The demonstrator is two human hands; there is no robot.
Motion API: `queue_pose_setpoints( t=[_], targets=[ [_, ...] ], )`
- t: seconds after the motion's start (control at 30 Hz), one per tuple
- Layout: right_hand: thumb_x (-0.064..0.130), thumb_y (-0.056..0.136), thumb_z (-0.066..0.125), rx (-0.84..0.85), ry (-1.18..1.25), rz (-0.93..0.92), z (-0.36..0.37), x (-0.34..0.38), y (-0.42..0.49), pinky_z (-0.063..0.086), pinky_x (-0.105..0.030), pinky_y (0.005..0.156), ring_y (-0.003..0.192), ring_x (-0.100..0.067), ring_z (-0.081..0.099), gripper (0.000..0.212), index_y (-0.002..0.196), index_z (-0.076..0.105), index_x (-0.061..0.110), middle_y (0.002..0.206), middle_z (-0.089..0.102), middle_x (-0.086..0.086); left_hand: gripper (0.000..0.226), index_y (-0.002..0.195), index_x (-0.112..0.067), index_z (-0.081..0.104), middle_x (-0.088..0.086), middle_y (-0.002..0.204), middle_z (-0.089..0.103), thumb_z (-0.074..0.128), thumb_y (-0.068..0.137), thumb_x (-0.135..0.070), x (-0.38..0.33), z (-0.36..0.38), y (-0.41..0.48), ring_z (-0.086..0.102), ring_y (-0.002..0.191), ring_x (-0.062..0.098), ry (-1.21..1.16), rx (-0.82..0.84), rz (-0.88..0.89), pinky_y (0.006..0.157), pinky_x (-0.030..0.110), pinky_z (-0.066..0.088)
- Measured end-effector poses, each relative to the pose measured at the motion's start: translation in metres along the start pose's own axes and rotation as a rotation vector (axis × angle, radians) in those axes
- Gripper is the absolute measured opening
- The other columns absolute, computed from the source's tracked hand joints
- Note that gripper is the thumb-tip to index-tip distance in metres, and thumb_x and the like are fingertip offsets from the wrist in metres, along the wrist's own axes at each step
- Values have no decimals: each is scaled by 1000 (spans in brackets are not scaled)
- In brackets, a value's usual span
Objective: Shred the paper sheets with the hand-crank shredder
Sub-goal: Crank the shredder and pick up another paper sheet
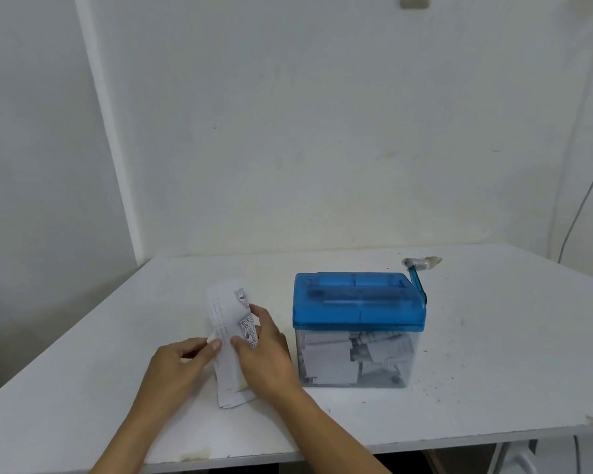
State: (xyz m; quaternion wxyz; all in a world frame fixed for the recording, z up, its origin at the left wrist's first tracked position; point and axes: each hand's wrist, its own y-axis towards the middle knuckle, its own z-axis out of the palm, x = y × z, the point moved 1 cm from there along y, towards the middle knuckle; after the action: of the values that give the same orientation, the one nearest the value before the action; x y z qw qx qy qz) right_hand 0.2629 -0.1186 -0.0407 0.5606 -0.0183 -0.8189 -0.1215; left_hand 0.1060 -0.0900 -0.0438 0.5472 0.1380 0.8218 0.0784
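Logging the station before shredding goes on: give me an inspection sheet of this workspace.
Surface: white table, scuffed, stained at the front edge.
Job's things: blue shredder upright, crank raised at its right end; clear bin holds shreds; paper sheets to its left.
Clutter: dark specks right of the shredder.
Grippers: left hand and right hand both pinch the paper sheets.
Cables: one thin cable hangs down at right.
Surroundings: white wall, wall plate at top.

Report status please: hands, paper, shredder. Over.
Status: left hand and right hand pinch printed white paper sheets over table. Blue-lidded clear plastic hand-crank shredder untouched, bin holds shreds. Slot unobstructed.
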Motion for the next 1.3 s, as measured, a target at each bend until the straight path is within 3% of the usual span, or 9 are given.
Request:
queue_pose_setpoints(
  t=[0.23,0.33,0.43,0.53,0.63,0.73,0.9,1.03,1.3],
  targets=[
    [16,95,44,72,44,-99,10,20,-6,48,-33,106,127,-13,52,61,152,25,31,145,49,5,24,84,-19,73,-5,70,70,56,101,-24,-11,5,-8,60,61,8,-56,-58,56,65,25,48],
    [19,86,39,44,144,-124,9,48,-13,43,-39,112,135,-16,46,73,155,21,29,150,44,2,28,84,-16,64,-3,66,63,48,104,-25,-30,12,-15,54,58,8,-55,-127,114,54,19,42],
    [21,95,45,37,185,-173,-7,80,-24,54,-31,99,124,-16,56,62,153,25,27,142,53,-1,27,91,-19,68,-3,80,71,47,105,-28,-65,10,-18,66,75,13,-200,-218,181,69,28,52],
    [25,96,53,27,130,-196,-45,109,-34,51,-11,62,87,-3,66,52,145,34,26,104,66,10,22,104,-22,72,3,102,74,53,102,-34,-106,3,-14,69,100,25,-463,-210,201,89,46,53],
    [32,93,58,-52,-17,-203,-88,129,-34,48,-18,58,81,-8,68,38,129,49,24,94,67,7,27,103,-21,70,7,106,72,53,100,-41,-143,6,-6,64,105,34,-482,-196,270,90,55,51],
    [31,91,61,-108,-201,-239,-125,135,-24,54,-32,63,79,-21,68,21,97,68,12,89,71,-6,21,100,-23,68,-3,102,72,50,104,-33,-171,22,6,65,99,25,-452,-152,311,79,42,54],
    [32,90,67,-186,-312,-196,-173,115,-6,41,-21,52,59,-11,50,29,94,72,4,78,67,-14,28,126,-21,64,-5,112,71,60,99,-20,-181,58,30,66,102,14,-202,17,269,82,24,53],
    [27,87,73,-161,-420,-102,-189,92,4,31,-10,40,40,-5,39,28,81,70,-1,58,52,0,37,132,-19,60,-3,119,70,65,96,-13,-169,84,40,67,106,15,-86,75,226,83,18,52],
    [31,86,72,-131,-547,-93,-191,67,4,50,-20,56,65,-10,63,20,94,75,12,79,72,1,18,114,-26,60,-11,106,64,63,97,-24,-145,102,30,60,95,7,114,42,345,70,6,43]
  ],
)
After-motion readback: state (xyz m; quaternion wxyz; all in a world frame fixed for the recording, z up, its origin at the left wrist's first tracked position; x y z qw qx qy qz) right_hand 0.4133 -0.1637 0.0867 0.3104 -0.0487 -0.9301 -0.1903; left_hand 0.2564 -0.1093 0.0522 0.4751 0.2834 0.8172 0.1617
